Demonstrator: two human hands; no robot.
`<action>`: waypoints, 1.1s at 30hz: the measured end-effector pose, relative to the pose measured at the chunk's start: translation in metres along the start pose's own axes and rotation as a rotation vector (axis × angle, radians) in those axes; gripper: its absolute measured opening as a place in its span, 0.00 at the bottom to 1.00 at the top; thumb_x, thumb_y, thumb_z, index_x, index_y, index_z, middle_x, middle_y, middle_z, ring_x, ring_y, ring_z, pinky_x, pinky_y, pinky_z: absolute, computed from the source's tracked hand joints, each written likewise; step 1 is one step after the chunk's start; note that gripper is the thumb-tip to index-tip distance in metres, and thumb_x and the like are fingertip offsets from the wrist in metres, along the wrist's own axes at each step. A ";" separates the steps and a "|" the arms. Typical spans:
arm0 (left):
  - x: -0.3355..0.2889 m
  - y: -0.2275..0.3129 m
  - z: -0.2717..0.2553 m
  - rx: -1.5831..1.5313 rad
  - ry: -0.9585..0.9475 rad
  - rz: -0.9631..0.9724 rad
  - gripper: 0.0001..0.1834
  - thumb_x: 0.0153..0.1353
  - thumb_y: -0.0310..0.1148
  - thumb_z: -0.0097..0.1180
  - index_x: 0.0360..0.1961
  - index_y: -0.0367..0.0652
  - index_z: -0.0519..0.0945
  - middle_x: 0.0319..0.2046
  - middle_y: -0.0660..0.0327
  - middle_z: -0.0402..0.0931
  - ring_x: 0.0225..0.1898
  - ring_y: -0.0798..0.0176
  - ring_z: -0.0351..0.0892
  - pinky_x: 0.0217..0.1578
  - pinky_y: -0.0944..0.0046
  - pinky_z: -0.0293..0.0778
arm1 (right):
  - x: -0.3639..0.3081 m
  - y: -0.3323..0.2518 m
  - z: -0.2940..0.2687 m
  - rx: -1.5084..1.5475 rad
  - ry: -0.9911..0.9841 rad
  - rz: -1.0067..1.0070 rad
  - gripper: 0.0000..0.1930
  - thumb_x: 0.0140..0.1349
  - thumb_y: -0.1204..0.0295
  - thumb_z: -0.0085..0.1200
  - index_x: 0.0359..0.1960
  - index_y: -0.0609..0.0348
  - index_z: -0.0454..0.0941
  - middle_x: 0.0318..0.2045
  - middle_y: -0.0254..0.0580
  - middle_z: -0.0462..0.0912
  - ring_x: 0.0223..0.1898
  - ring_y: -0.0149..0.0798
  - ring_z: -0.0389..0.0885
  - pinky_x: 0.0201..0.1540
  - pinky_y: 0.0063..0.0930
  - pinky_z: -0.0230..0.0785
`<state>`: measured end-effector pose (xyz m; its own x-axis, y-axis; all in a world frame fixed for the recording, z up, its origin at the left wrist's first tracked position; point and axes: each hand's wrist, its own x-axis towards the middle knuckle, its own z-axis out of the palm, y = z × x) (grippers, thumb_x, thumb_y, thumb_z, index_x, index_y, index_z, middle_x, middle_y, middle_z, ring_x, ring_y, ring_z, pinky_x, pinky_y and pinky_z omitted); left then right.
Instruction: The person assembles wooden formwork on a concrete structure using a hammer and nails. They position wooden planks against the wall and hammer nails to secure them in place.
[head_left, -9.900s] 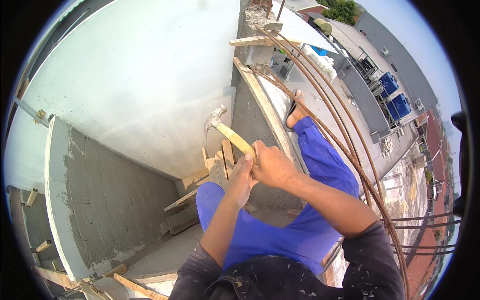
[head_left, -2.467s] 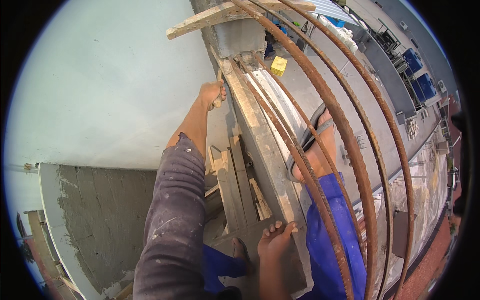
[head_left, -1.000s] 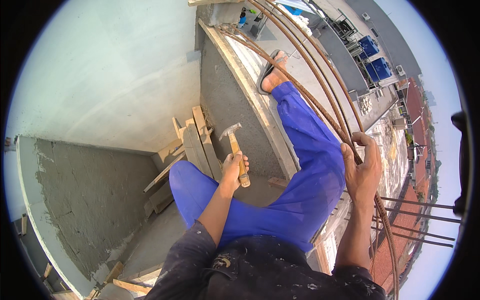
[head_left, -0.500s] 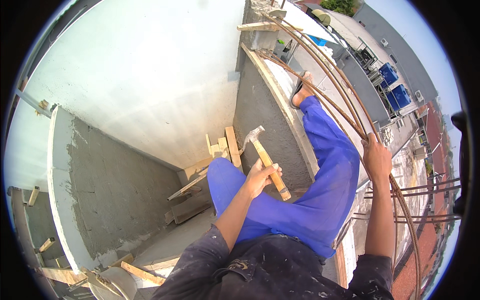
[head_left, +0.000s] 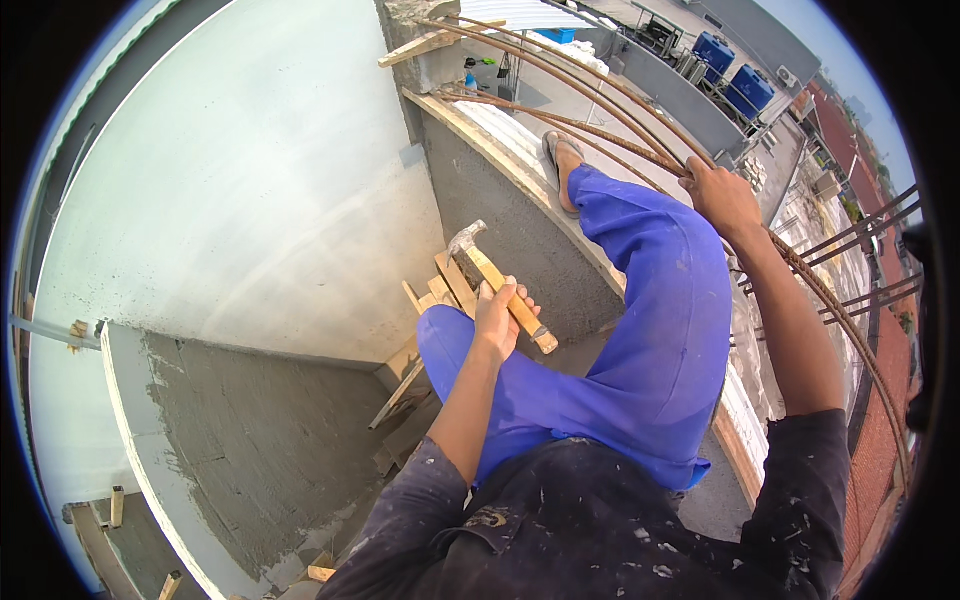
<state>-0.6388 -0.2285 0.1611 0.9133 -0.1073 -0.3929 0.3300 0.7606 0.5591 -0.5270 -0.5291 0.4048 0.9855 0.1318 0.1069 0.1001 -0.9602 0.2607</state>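
A claw hammer [head_left: 497, 283] with a yellowish wooden handle is gripped around its handle by my left hand [head_left: 496, 316]. Its metal head points up and away, above my bent left knee in blue trousers. Over on the right, my right hand [head_left: 722, 203] is closed around long rusty steel rebar rods [head_left: 665, 155] that curve from the far wall top down past my right arm. How many rods it grips is hidden by the fingers.
My sandaled foot rests on the far wall's ledge [head_left: 520, 180]. Pieces of lumber [head_left: 447, 285] stand in the corner below the tall white wall [head_left: 270, 180]. A rendered grey low wall [head_left: 250, 450] rises at left. Rooftops and blue tanks [head_left: 750, 90] lie beyond the edge at right.
The view has tilted, so the surroundings appear turned. My right hand shows farther up and left, still on the rods. The hammer stays in my left hand, slightly more to the left.
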 end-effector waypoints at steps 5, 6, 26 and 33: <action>0.021 -0.017 0.014 0.088 -0.008 -0.040 0.12 0.73 0.34 0.60 0.50 0.48 0.69 0.40 0.63 0.73 0.41 0.64 0.77 0.47 0.56 0.79 | 0.008 0.003 -0.002 0.070 -0.026 -0.066 0.16 0.73 0.59 0.53 0.50 0.58 0.78 0.38 0.62 0.87 0.45 0.63 0.86 0.49 0.56 0.77; 0.026 -0.020 0.019 0.114 -0.012 -0.048 0.13 0.72 0.34 0.61 0.51 0.49 0.70 0.41 0.64 0.74 0.42 0.64 0.77 0.49 0.57 0.78 | 0.010 0.004 -0.001 0.089 -0.031 -0.068 0.16 0.73 0.59 0.54 0.51 0.58 0.79 0.38 0.61 0.87 0.45 0.63 0.86 0.50 0.56 0.77; 0.071 -0.078 0.129 0.049 -0.221 -0.264 0.28 0.67 0.33 0.68 0.64 0.54 0.69 0.52 0.69 0.75 0.55 0.67 0.78 0.59 0.60 0.77 | 0.016 0.021 0.013 0.004 -0.104 -0.219 0.18 0.72 0.61 0.57 0.53 0.62 0.77 0.35 0.54 0.89 0.42 0.54 0.90 0.45 0.47 0.83; 0.050 -0.040 0.181 -0.096 -0.280 -0.112 0.28 0.67 0.35 0.68 0.64 0.49 0.69 0.52 0.66 0.77 0.57 0.67 0.78 0.59 0.60 0.78 | -0.007 0.020 -0.018 0.140 -0.066 -0.218 0.32 0.65 0.50 0.63 0.60 0.65 0.75 0.50 0.56 0.86 0.54 0.56 0.86 0.53 0.45 0.81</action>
<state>-0.5637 -0.3804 0.2510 0.9073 -0.3556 -0.2243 0.4201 0.7898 0.4469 -0.5348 -0.5443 0.4266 0.9450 0.3270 -0.0008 0.3241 -0.9364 0.1346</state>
